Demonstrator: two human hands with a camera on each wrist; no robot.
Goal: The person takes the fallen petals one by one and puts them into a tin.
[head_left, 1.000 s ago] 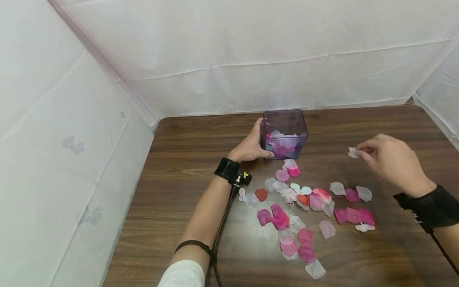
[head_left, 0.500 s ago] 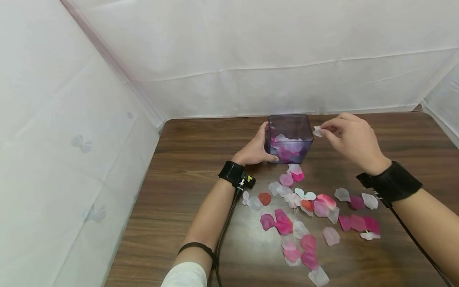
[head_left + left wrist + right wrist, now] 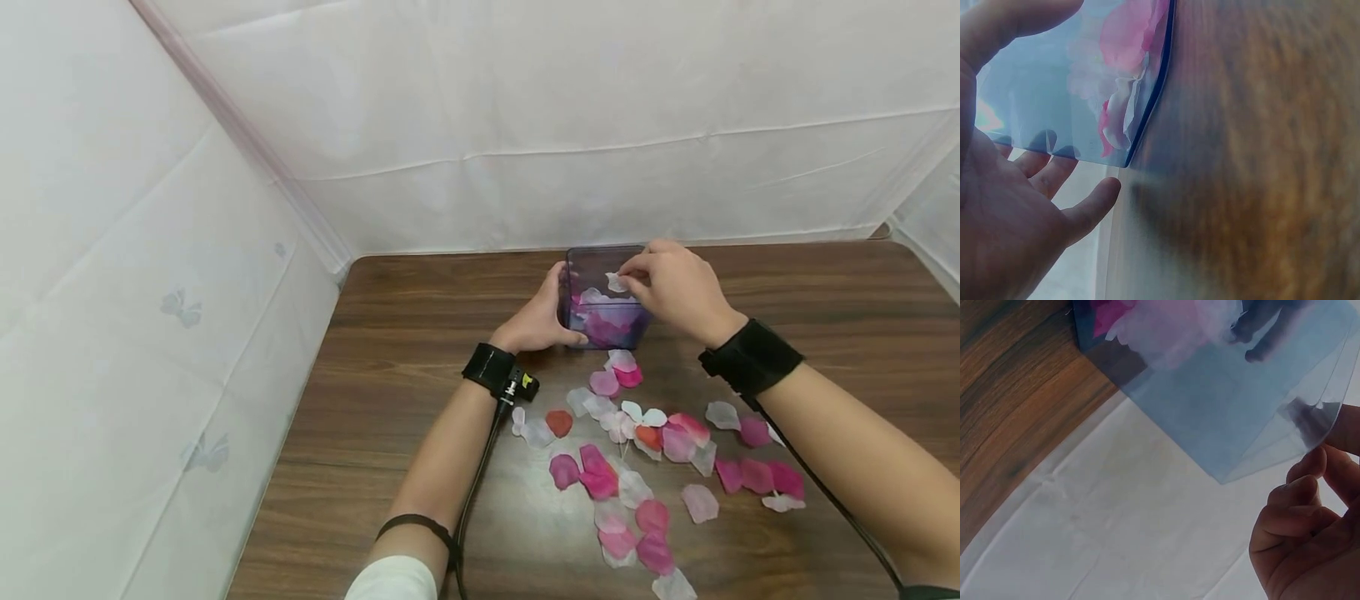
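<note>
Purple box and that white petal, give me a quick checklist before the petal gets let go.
1. Left hand steadies the purple box: ok.
2. Right hand pinches the white petal: ok.
3. Petal above the box opening, not outside the rim: ok.
4. Box upright on the table: ok.
5. Room left inside the box: ok, petals fill only the lower part.
6. Only one petal pinched: cannot tell.
</note>
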